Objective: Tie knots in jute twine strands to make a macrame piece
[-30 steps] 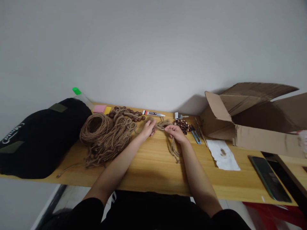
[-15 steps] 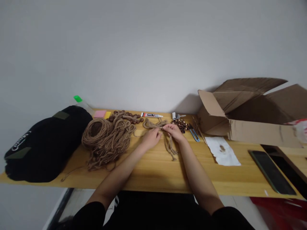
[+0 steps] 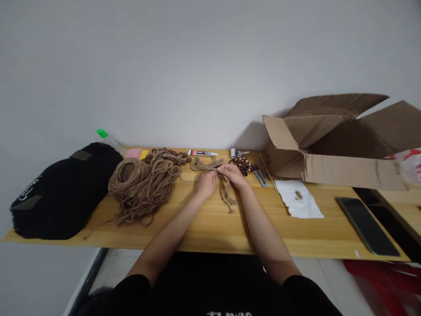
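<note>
A small bundle of brown twine (image 3: 207,165) lies on the wooden table in front of me, its loose ends hanging toward me. My left hand (image 3: 206,183) is closed on the bundle from the left, fingertips at its middle. Close against it, my right hand (image 3: 232,173) pinches the same twine between thumb and fingers. The exact strand between the fingertips is too small to make out. To the left sits a big coil and heap of the same twine (image 3: 144,188), with a string of brown beads (image 3: 180,159) behind it.
Behind my hands are a glue tube (image 3: 201,153), small dark pieces (image 3: 241,166) and blue thread snips (image 3: 259,176). An open cardboard box (image 3: 348,169), white paper (image 3: 297,199) and a phone (image 3: 366,226) are on the right. A black bag (image 3: 66,193) bulges at the left.
My left hand has turned slightly, bringing its fingertips closer to the right hand at the twine. The whole view has shifted a little; both hands stay on the bundle.
</note>
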The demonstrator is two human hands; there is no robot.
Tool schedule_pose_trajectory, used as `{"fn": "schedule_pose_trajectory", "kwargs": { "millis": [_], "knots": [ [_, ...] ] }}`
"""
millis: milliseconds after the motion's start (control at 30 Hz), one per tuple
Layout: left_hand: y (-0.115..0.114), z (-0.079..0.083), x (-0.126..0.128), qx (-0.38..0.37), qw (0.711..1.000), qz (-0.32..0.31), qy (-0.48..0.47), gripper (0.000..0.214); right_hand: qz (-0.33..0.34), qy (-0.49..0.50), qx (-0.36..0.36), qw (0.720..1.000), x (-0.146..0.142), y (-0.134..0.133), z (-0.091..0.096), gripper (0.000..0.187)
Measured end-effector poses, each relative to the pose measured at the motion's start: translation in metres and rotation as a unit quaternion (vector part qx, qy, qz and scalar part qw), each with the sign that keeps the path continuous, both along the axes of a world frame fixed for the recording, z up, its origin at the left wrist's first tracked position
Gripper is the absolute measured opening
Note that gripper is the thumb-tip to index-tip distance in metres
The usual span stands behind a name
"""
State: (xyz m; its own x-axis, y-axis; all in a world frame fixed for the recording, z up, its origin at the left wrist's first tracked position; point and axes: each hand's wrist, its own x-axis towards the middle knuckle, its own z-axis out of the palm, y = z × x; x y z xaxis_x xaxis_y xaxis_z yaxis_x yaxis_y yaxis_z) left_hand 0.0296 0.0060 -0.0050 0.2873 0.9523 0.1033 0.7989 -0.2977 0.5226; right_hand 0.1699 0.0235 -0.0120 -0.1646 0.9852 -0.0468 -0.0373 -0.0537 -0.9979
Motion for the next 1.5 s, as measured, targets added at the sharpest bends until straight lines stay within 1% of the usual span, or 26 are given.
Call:
{"fn": "schedule_pose_trajectory", "kwargs": {
  "millis": [167, 267, 433, 700, 767, 900, 1067, 1133, 1233, 1400, 1500],
  "knots": [
    [-0.003, -0.005, 0.001, 0.023, 0.999, -0.013, 0.026, 0.03, -0.002, -0.01, 0.013, 1.0, 0.002, 0.0, -0.002, 0.043],
    [-0.005, -0.004, 0.001, 0.014, 0.999, -0.012, 0.037, 0.031, -0.011, -0.023, 0.025, 0.999, -0.001, 0.001, -0.006, 0.044],
    [-0.006, -0.001, 0.0, -0.013, 0.999, 0.007, 0.045, 0.031, -0.027, -0.034, 0.036, 0.998, -0.007, 0.003, -0.01, 0.046],
    [-0.004, -0.004, -0.001, -0.014, 0.998, 0.0, 0.054, 0.03, 0.025, -0.045, 0.018, 0.999, -0.006, 0.004, -0.006, 0.047],
    [-0.004, -0.005, -0.001, -0.008, 0.999, -0.006, 0.05, 0.029, 0.024, -0.053, 0.025, 0.998, -0.006, 0.005, -0.008, 0.046],
    [-0.002, -0.008, -0.003, 0.003, 1.0, -0.021, 0.022, 0.029, 0.001, -0.068, 0.045, 0.997, -0.008, 0.005, -0.013, 0.044],
    [-0.001, -0.008, -0.006, 0.004, 0.999, -0.039, -0.016, 0.027, -0.017, -0.1, 0.049, 0.994, -0.011, 0.005, -0.015, 0.037],
    [-0.001, -0.007, -0.007, 0.0, 0.999, -0.038, -0.021, 0.027, -0.019, -0.118, 0.055, 0.991, -0.012, 0.004, -0.015, 0.034],
    [-0.001, -0.005, -0.007, -0.001, 0.999, -0.037, -0.032, 0.026, -0.029, -0.152, 0.086, 0.984, -0.012, 0.003, -0.015, 0.029],
    [0.002, -0.008, -0.007, -0.013, 0.998, -0.046, -0.031, 0.024, -0.079, -0.224, 0.157, 0.959, -0.012, 0.004, -0.022, 0.025],
    [0.004, -0.008, -0.009, -0.022, 0.998, -0.053, -0.027, 0.025, -0.075, -0.242, 0.161, 0.954, -0.011, 0.005, -0.025, 0.024]
  ]
}}
